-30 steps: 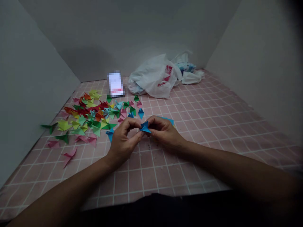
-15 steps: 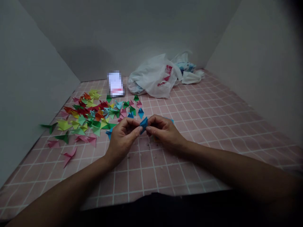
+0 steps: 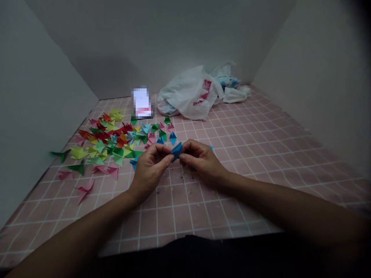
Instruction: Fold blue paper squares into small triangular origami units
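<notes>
Between my two hands is a small folded piece of blue paper (image 3: pixel 176 151), held above the table. My left hand (image 3: pixel 151 164) pinches its left side between thumb and fingers. On the other side, my right hand (image 3: pixel 203 160) grips the paper with thumb and forefinger. Just beyond lies a blue folded paper diamond (image 3: pixel 173 138). Another blue folded paper (image 3: pixel 133 163) shows beside my left hand. Under my right hand, bits of blue and yellow paper are mostly hidden.
Folded paper cranes in many colours (image 3: pixel 116 139) lie heaped at the left, with a pink crane (image 3: pixel 85 190) nearest me. A lit phone (image 3: pixel 142 102) leans at the back. White plastic bags (image 3: pixel 185 92) rest near the back wall on the pink checked tablecloth (image 3: pixel 261 146).
The blue paper has turned slightly between my fingers, its upper tip leaning a little further right. Both hands stay nearly in place.
</notes>
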`<state>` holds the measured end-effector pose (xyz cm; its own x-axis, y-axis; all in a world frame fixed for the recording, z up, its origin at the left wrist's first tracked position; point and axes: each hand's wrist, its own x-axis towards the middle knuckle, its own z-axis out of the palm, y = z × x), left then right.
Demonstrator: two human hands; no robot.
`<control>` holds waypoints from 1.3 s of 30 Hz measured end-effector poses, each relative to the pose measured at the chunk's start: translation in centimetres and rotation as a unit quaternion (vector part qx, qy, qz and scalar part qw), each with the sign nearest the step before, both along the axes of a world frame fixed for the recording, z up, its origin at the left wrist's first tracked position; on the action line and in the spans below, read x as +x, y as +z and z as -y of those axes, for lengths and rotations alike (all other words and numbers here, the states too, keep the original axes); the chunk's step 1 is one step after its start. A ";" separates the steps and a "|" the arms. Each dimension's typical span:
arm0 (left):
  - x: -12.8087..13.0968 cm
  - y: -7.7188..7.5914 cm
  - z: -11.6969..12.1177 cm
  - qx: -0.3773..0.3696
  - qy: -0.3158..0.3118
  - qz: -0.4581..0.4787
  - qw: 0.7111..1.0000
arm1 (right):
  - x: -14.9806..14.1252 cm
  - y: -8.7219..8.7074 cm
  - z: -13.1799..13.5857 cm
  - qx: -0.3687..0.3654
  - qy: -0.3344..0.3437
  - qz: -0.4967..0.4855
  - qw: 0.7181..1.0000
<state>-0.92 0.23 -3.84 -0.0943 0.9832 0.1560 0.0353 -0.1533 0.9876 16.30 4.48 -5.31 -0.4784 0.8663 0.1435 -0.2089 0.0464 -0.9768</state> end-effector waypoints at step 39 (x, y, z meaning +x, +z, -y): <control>-0.3 -0.3 -0.4 -0.075 0.001 -0.009 0.997 | 0.1 0.2 0.1 -0.012 0.030 0.054 0.998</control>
<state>-1.23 0.62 -4.12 -0.0946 0.9955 0.0095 0.0537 -0.0045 0.9985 16.40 4.41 -5.11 -0.5407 0.8385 0.0672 -0.1031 0.0132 -0.9946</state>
